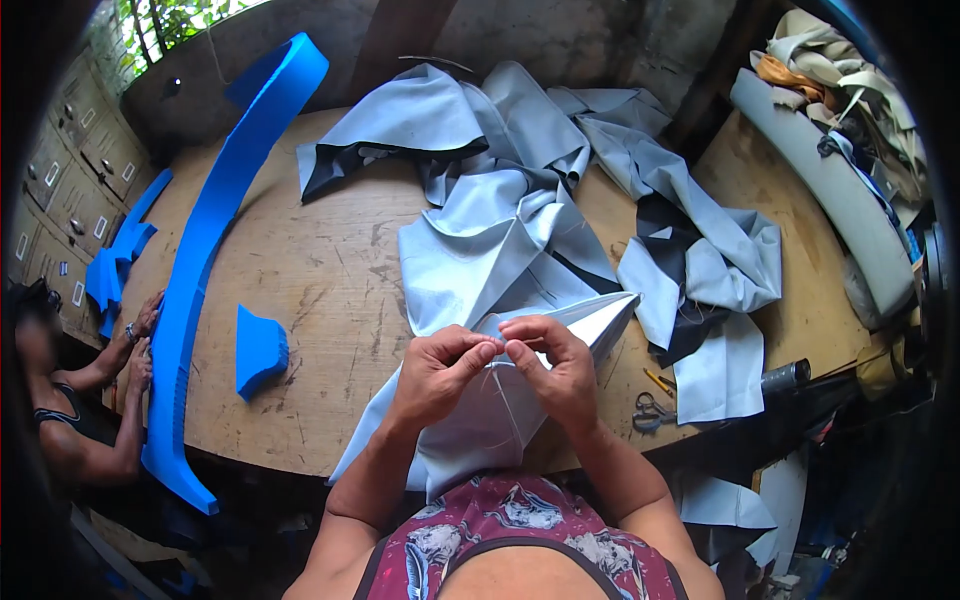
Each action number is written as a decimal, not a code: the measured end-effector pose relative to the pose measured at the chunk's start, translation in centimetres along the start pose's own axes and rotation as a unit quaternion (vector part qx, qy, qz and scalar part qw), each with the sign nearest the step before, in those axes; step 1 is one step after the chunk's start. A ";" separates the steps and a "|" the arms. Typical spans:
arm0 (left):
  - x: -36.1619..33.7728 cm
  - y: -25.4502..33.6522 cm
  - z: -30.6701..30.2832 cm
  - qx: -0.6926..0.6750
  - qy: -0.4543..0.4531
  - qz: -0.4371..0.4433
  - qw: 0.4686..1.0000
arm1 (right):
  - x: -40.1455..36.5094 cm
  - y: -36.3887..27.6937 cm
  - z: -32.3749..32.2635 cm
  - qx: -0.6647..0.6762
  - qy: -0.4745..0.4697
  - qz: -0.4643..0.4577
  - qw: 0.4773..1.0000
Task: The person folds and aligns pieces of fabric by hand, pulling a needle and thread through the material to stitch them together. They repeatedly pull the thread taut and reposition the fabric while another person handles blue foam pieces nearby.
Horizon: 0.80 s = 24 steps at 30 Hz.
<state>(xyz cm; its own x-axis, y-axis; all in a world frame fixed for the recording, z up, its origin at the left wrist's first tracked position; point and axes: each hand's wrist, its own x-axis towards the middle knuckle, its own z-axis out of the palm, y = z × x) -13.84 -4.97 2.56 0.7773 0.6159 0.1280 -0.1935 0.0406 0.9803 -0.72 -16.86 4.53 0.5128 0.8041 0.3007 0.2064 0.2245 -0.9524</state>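
Grey-blue fabric (470, 250) with dark backing spreads over the wooden table and hangs over its front edge toward my body. My left hand (440, 368) is closed in a pinch at the fabric's edge, thumb against the fingers. My right hand (550, 362) pinches right beside it, the fingertips of both nearly touching. What lies between the fingertips is too small to make out. A thin loose thread (500, 395) hangs below them over the fabric.
A co-worker (90, 430) at the left touches a long blue foam strip (195, 260). A blue foam piece (260, 352) lies on the table (320, 300). Scissors (652, 412), a pencil (658, 382) and a dark cylinder (786, 377) are at the right, below more grey fabric (720, 250).
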 end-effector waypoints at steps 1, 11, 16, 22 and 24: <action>-0.1 -0.1 0.0 0.001 -0.007 -0.001 1.000 | 0.2 -0.1 0.0 0.013 -0.016 0.015 1.000; -0.1 0.4 -0.4 0.076 -0.041 -0.008 0.996 | 0.0 0.9 -0.2 0.022 -0.043 0.053 0.997; 0.0 0.4 -0.3 0.083 -0.047 -0.019 0.995 | -0.1 1.2 -0.1 0.044 -0.029 0.075 0.996; 0.0 0.7 -0.3 0.068 -0.050 -0.036 0.996 | -0.2 1.5 -0.1 0.091 -0.035 0.075 0.992; 0.1 0.8 -0.4 0.071 -0.054 -0.045 0.995 | -0.1 1.7 -0.4 0.075 -0.041 0.064 0.994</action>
<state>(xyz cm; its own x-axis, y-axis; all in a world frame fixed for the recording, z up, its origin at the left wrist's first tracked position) -14.12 -4.61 3.26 0.8489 0.5265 0.0459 -0.0396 -0.0233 0.9989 -0.14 -16.76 2.90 0.4567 0.8717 0.1776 0.0140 0.1926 -0.9812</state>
